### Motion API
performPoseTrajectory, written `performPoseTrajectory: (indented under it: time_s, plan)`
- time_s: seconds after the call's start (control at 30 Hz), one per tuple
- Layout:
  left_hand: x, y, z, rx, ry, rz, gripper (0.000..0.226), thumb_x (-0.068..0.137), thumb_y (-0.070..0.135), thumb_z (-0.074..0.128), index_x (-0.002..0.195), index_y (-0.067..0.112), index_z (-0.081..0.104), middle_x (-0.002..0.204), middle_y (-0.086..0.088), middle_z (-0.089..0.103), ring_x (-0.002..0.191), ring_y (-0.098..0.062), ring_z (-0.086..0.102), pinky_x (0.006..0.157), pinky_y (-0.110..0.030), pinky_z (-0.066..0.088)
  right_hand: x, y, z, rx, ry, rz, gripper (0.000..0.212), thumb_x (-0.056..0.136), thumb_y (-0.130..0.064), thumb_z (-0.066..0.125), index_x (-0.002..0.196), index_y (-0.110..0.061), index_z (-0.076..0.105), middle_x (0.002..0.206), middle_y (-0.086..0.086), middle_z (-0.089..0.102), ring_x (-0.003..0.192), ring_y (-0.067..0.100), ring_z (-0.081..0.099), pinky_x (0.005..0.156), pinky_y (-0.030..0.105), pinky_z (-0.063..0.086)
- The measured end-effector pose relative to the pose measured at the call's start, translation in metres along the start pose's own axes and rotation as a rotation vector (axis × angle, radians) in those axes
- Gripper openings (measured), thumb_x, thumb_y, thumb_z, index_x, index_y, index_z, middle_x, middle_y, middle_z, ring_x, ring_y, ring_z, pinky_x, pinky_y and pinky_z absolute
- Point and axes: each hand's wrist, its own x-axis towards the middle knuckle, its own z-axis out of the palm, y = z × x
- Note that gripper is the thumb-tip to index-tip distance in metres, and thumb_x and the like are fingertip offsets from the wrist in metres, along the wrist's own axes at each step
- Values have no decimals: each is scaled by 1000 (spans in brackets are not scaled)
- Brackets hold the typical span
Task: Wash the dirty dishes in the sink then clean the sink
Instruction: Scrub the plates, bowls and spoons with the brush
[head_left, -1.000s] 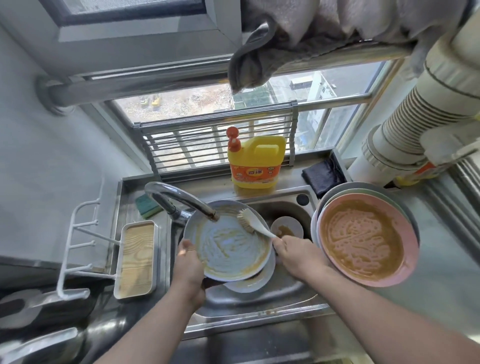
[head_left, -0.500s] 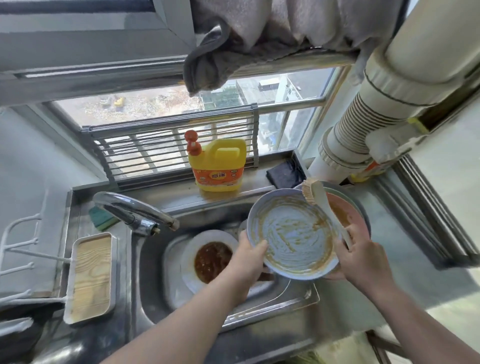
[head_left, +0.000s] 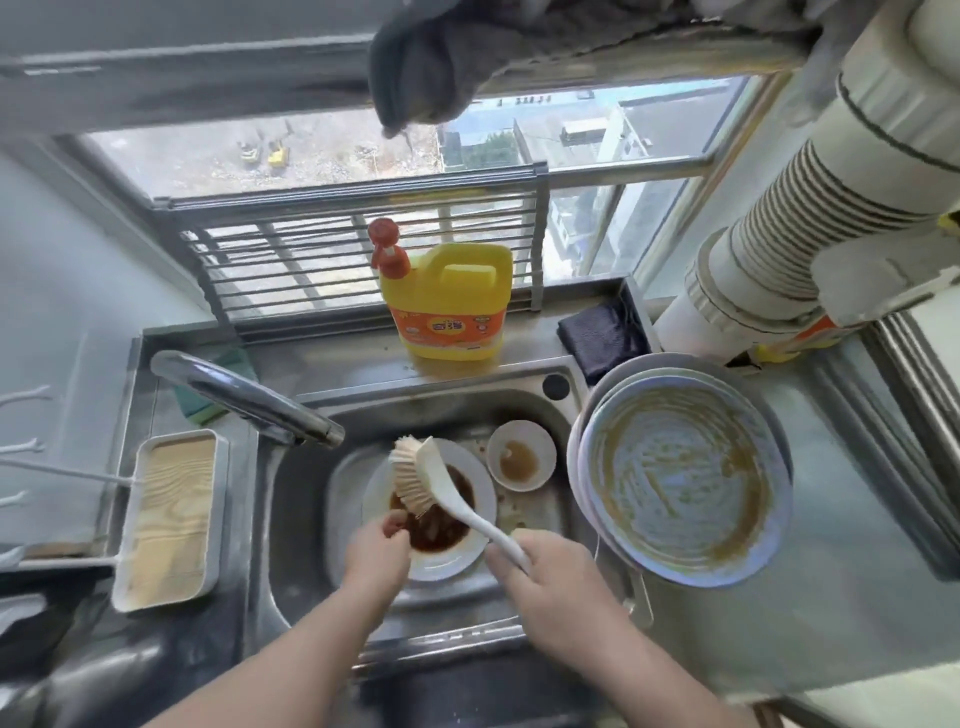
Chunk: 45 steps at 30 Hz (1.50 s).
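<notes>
A narrow steel bench (head_left: 779, 623) is running beneath a barred window, with the sink (head_left: 301, 499) sunk into it at the centre of the view. Inside the sink, a white plate (head_left: 480, 491) smeared with dark brown sauce is lying flat on the basin floor, and a small sauce dish (head_left: 521, 462) is sitting just beside it at 2 o'clock. The left hand (head_left: 376, 558) is gripping the near rim of the plate at its 7 o'clock edge, the fingers curled over the rim. The right hand (head_left: 558, 587) is holding the white handle of a dish brush (head_left: 415, 478), fingers wrapped around it, while the bristle head is hovering over the plate's far half, apparently just above or touching the sauce; contact cannot be confirmed. At 3 o'clock from the sink, a stack of large plates (head_left: 680, 478) is resting on the bench, the top one streaked with ochre residue and evidently still awaiting a rinse. A yellow detergent bottle (head_left: 447, 306) is standing on the sill at 12 o'clock, and the tap (head_left: 244, 397) is reaching in from 10 o'clock, with no water visibly flowing. The step in hand appears to be the scrubbing of the sauce plate, early in the washing. The next move is likely calling for the bristles to be pressed down and swept across the sauce while the left hand is steadying or tilting the plate.
</notes>
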Motion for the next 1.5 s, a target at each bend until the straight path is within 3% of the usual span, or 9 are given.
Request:
performPoseTrajectory:
  time_s: [0.07, 0.2, 0.33, 0.43, 0.67, 0.97, 1.2, 1.37, 1.5]
  plan:
    - [22, -26, -16, 78, 53, -108, 43, 105, 22, 54, 148, 18, 58, 143, -11, 62, 119, -29, 61, 99, -39, 51, 40, 9, 38, -66, -148, 50, 40, 102, -60, 48, 75, -31, 53, 85, -7, 53, 77, 12, 52, 69, 35, 43]
    - [60, -49, -26, 167, 44, -144, 64, 105, 22, 58, 164, 14, 33, 163, -15, 43, 142, -35, 50, 112, -36, 42, 119, 48, 82, -230, -123, 185, 26, 104, -44, 55, 105, -22, 69, 114, 4, 47, 95, 29, 57, 88, 38, 51]
    - [95, -57, -9, 114, 40, -140, 67, 105, 16, 58, 165, 16, 29, 161, -11, 46, 135, -32, 56, 104, -34, 49, 164, 73, 112, -349, -117, 186, 25, 100, -14, 51, 115, -21, 69, 129, 7, 55, 105, 32, 59, 92, 38, 53]
    - [108, -62, 3, 122, 87, -174, 61, 104, 16, 55, 162, 21, 37, 157, -10, 51, 136, -33, 55, 111, -42, 49, 172, 71, 130, -407, -74, 140, 22, 100, -13, 52, 114, -21, 65, 135, 4, 52, 112, 34, 58, 96, 37, 48]
    - [105, -59, 8, 355, 202, -148, 42, 97, 8, 50, 138, 14, 61, 124, -14, 67, 107, -32, 65, 87, -37, 56, 163, 67, 133, -302, 8, 140, 17, 97, -14, 54, 108, -22, 65, 130, 1, 51, 100, 32, 59, 92, 38, 51]
    - [105, -48, 7, -36, 190, -167, 22, 102, 14, 54, 119, 23, 44, 106, -8, 61, 94, -35, 64, 77, -55, 64, 158, 79, 121, -105, 71, 159, 10, 102, -27, 58, 94, -29, 55, 107, -5, 51, 76, 8, 49, 75, 29, 42]
    - [64, -43, -38, 9, 182, -54, 27, 92, 9, 53, 104, 29, 40, 98, -10, 60, 82, -28, 61, 56, -34, 47, 127, 83, 88, -92, -20, 276, 29, 103, -52, 49, 88, -27, 51, 89, -4, 62, 78, 22, 63, 67, 41, 55]
    - [19, -29, -51, 180, 128, 121, 65, 85, 5, 56, 135, 41, 35, 104, -2, 61, 89, -23, 61, 65, -35, 45, 105, 66, 66, -61, -64, 278, 25, 104, -54, 41, 96, -30, 44, 85, 2, 65, 75, 26, 63, 64, 40, 51]
    - [-13, -20, -47, 519, 205, 265, 83, 91, 14, 58, 151, 57, 21, 109, 0, 44, 86, -21, 54, 74, -37, 46, 89, 53, 51, -145, -104, 262, 23, 103, -58, 37, 97, -37, 46, 88, -1, 64, 75, 23, 56, 60, 37, 40]
